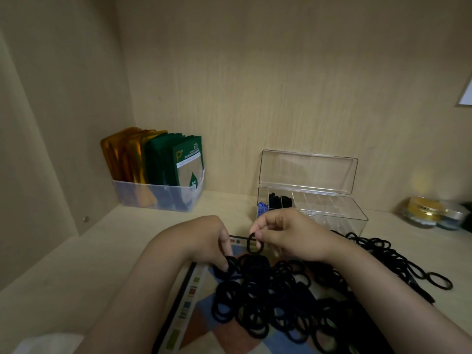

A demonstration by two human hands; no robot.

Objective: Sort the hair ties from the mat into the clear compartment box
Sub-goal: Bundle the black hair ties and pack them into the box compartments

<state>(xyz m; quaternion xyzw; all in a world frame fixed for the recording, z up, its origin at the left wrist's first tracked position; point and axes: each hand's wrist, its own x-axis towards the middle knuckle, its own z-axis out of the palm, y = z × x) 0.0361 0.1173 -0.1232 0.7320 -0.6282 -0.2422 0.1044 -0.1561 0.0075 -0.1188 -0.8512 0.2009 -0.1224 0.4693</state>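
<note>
A large heap of black hair ties covers a patterned mat in front of me. My right hand pinches one black hair tie between thumb and fingers, lifted just above the heap's far edge. My left hand reaches down with its fingertips in the heap's left corner, touching the ties there. Behind the hands stands the clear compartment box, lid up. Its left compartments hold blue ties and black ties; the others look empty.
A translucent bin of gold and green sachets stands at the back left by the cabinet wall. Small glass jars sit at the far right. More black ties trail over the shelf to the right. White paper lies bottom left.
</note>
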